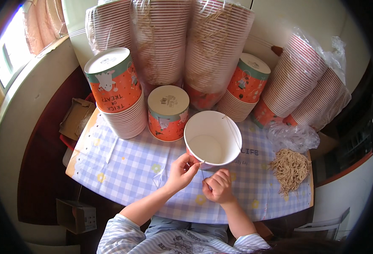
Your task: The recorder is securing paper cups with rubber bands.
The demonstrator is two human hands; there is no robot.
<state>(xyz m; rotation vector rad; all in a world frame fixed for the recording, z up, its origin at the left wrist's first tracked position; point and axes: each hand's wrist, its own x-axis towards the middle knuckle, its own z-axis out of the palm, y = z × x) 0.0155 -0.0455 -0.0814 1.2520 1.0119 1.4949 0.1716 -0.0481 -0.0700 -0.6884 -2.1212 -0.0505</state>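
Note:
A paper bucket (207, 137), white inside, stands open end up in front of me on the table. Its near rim has a thin cord (202, 164) at it, and another length of cord shows along the inner right wall. My left hand (181, 171) pinches the cord right at the near rim, fingertips touching the bucket. Just below and to the right, my right hand (218, 186) is closed, with the cord's lower end running into its fingers. A loose pile of beige cords (291, 171) lies to the right.
Behind the bucket stand an upside-down orange bucket (167, 122) and stacks of nested buckets (121, 114), several in clear plastic (159, 46). Crumpled plastic (292, 137) lies beside the cord pile. A checked cloth (127, 169) covers the table. Cardboard boxes (76, 216) sit at left.

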